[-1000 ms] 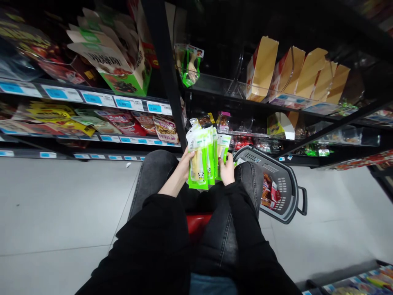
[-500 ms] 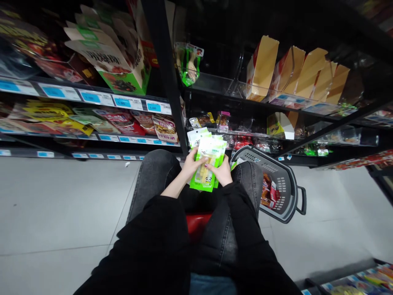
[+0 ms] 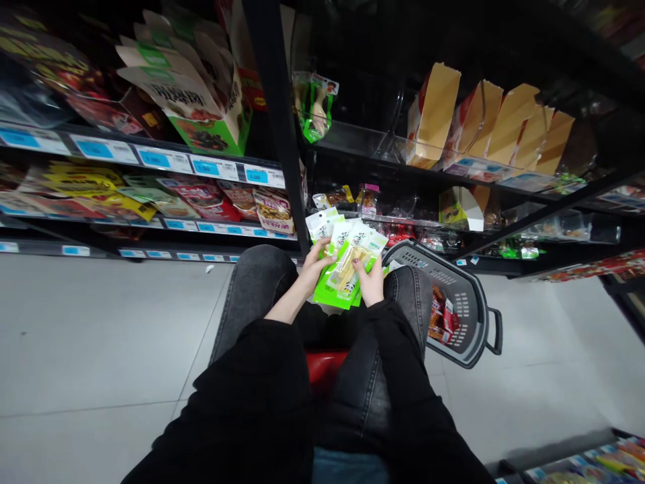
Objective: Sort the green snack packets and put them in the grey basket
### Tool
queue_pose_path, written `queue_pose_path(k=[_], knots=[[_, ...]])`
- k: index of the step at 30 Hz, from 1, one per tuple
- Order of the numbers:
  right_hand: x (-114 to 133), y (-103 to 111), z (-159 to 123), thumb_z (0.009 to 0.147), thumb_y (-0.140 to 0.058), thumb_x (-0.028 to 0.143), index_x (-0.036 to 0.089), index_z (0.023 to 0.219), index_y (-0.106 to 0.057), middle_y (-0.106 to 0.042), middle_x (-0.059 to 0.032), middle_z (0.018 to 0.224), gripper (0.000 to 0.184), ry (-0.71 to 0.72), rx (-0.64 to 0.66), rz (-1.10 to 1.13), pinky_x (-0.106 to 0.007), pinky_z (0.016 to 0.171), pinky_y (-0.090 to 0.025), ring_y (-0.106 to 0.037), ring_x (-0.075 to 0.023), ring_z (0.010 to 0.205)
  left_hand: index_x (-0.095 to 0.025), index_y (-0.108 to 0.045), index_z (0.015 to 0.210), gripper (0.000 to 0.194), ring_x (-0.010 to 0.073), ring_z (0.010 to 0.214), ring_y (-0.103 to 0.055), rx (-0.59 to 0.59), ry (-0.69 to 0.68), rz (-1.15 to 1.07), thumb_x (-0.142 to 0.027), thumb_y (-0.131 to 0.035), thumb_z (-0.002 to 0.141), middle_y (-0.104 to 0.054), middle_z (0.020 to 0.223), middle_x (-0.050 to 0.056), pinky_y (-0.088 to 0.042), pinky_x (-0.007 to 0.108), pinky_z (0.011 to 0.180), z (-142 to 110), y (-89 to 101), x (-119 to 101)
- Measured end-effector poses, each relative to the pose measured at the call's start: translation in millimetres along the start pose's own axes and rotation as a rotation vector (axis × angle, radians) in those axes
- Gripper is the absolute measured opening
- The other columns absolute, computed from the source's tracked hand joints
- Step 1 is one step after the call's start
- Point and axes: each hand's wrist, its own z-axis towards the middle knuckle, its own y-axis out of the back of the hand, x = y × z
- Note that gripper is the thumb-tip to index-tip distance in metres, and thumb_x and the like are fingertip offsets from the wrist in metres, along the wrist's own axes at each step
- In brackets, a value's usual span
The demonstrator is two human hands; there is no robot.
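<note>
Several green-and-white snack packets (image 3: 347, 269), with pale yellow sticks showing through a clear window and a panda printed low down, are fanned out above my knees. My left hand (image 3: 313, 270) grips the fan from its left side, thumb lying across the front. On the right edge my right hand (image 3: 371, 279) pinches the front packets, its thumb on top. The fingers behind the packets are hidden. Just right of my right knee stands a grey shopping basket (image 3: 471, 302) with red and brown snack packets (image 3: 443, 319) inside.
Ahead, a black shelf post (image 3: 276, 114) divides the racks. Left shelves hold snack bags (image 3: 199, 198) and a green-white carton (image 3: 201, 114). On the right shelf stand open cardboard boxes (image 3: 433, 114) and hanging green packets (image 3: 315, 111). A red seat (image 3: 325, 370) shows between my legs.
The packets were held more upright and apart, then gathered into an overlapping stack. Now they are fanned out, with tops leaning right. Both hands still hold them; the basket stays put.
</note>
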Motion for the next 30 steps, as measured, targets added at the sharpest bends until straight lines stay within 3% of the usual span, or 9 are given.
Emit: queue_pose_path(k=[8, 12, 16, 20, 24, 26, 30], knots=[[5, -2, -3, 0.077, -0.052, 0.043, 0.023, 0.117, -0.046, -0.063, -0.0041, 0.105, 0.045, 0.008, -0.024, 0.008, -0.035, 0.093, -0.043, -0.058, -0.0168, 0.098, -0.022, -0.056, 0.101, 0.043, 0.0224, 0.099, -0.056, -0.065, 0.021, -0.040, -0.028, -0.072, 0.061, -0.059, 0.106, 0.004, -0.042, 0.034, 0.088, 0, -1.5, 1], [1, -2, 3, 0.077, -0.051, 0.042, 0.020, 0.117, -0.045, -0.059, -0.0061, 0.114, 0.046, -0.012, -0.086, 0.180, -0.036, 0.094, -0.042, -0.056, -0.0158, 0.103, -0.022, -0.055, 0.103, 0.046, 0.0216, 0.098, -0.057, -0.121, 0.052, -0.124, -0.027, -0.071, 0.061, -0.061, 0.105, 0.003, -0.042, 0.033, 0.088, 1, 1.1, -2], [-1, 7, 13, 0.073, -0.055, 0.040, 0.017, 0.110, -0.050, -0.060, -0.0074, 0.114, 0.044, -0.124, -0.155, 0.413, -0.037, 0.092, -0.044, -0.058, -0.0170, 0.100, -0.022, -0.056, 0.103, 0.042, 0.0240, 0.109, -0.052, -0.178, 0.048, -0.123, -0.030, -0.068, 0.063, -0.059, 0.114, 0.003, -0.041, 0.033, 0.091, 1, 3.1, -8], [-6, 28, 25, 0.067, -0.060, 0.036, 0.016, 0.102, -0.054, -0.065, -0.0057, 0.100, 0.040, -0.233, -0.221, 0.522, -0.036, 0.084, -0.048, -0.063, -0.0177, 0.087, -0.024, -0.054, 0.107, 0.045, 0.0237, 0.109, -0.053, -0.128, 0.031, -0.178, -0.035, -0.064, 0.065, -0.059, 0.116, 0.003, -0.041, 0.034, 0.091, 2, 4.9, -14], [-18, 38, 34, 0.069, -0.055, 0.035, 0.017, 0.098, -0.053, -0.064, -0.0039, 0.096, 0.034, -0.194, -0.361, 0.414, -0.035, 0.082, -0.048, -0.062, -0.0164, 0.085, -0.024, -0.051, 0.112, 0.050, 0.0239, 0.103, -0.056, -0.064, 0.048, -0.265, -0.038, -0.063, 0.065, -0.060, 0.114, 0.004, -0.044, 0.036, 0.088, 2, 6.2, -20], [-22, 35, 33, 0.070, -0.053, 0.035, 0.017, 0.098, -0.052, -0.064, -0.0037, 0.098, 0.034, -0.159, -0.338, 0.318, -0.035, 0.084, -0.046, -0.060, -0.0159, 0.088, -0.024, -0.052, 0.110, 0.049, 0.0238, 0.102, -0.057, -0.050, 0.046, -0.267, -0.037, -0.065, 0.064, -0.061, 0.111, 0.004, -0.044, 0.035, 0.088, 2, 6.2, -21], [-18, 20, 22, 0.076, -0.047, 0.042, 0.019, 0.104, -0.051, -0.061, -0.0042, 0.104, 0.037, -0.116, -0.152, 0.196, -0.035, 0.091, -0.042, -0.057, -0.0160, 0.097, -0.023, -0.056, 0.100, 0.042, 0.0229, 0.105, -0.054, -0.062, -0.007, -0.092, -0.031, -0.069, 0.061, -0.061, 0.106, 0.002, -0.039, 0.033, 0.093, 2, 4.2, -15]])
